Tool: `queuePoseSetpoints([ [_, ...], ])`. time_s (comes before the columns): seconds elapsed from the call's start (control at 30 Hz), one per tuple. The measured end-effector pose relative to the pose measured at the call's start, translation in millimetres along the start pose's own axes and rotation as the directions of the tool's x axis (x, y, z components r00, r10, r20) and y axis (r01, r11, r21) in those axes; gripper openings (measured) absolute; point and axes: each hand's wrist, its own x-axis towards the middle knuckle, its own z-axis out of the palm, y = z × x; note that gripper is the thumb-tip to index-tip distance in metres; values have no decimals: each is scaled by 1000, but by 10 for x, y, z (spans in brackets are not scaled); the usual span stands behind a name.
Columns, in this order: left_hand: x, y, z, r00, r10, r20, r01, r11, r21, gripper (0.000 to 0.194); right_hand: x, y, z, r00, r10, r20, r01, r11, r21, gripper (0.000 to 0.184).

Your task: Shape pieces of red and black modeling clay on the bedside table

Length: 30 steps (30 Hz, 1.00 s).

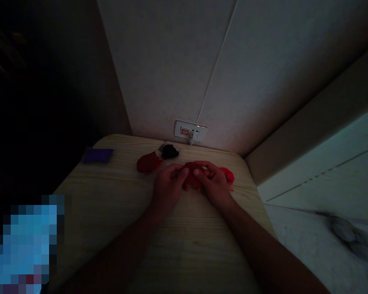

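Between my two hands is a dark red, soft-looking piece (190,179) with a ragged lower edge; its exact kind does not show in the dim light. My left hand (167,185) pinches its left side, thumb on top. From the other side, my right hand (217,184) grips it with the thumb pressed near the middle. Just beyond my left hand lies a dark red oval piece (149,162), with a crumpled black lump (170,151) beside it. Partly behind my right hand is a bright red round thing (228,176).
A purple packet (98,155) lies at the far left edge of the pale wooden table (184,245). On the wall behind is a socket (190,130) with a plug in it. A blurred cable (343,230) is at the lower right. A pixelated bright screen-like patch (27,237) covers the lower left.
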Motion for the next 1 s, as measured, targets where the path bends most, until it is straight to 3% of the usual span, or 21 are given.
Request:
queuePoseSetpoints([
  [0.17,35,-30,-31,998,15,-63,-18,999,-44,26,12,21,-24,996,11,88,-14,999,39,52],
  [0.3,52,-52,-36,995,20,-100,-25,999,-49,26,29,42,-34,997,-2,72,-3,998,62,46],
  [0.43,44,-32,-23,997,-1,-71,-5,997,-82,27,29,47,-40,995,13,102,-21,997,78,46],
  [0.57,35,-10,-7,997,-30,-71,25,997,-78,29,18,42,-49,989,22,144,-35,996,86,58],
  [0.73,39,-24,1,998,-63,20,64,994,-88,31,31,32,-50,998,-7,60,3,997,81,57],
  [0.83,36,-14,-10,998,-60,-4,60,996,-60,25,40,23,-45,999,-25,20,23,996,83,55],
  [1.0,32,11,-29,997,-74,16,75,996,-56,24,26,15,-37,994,3,107,-19,990,140,50],
])
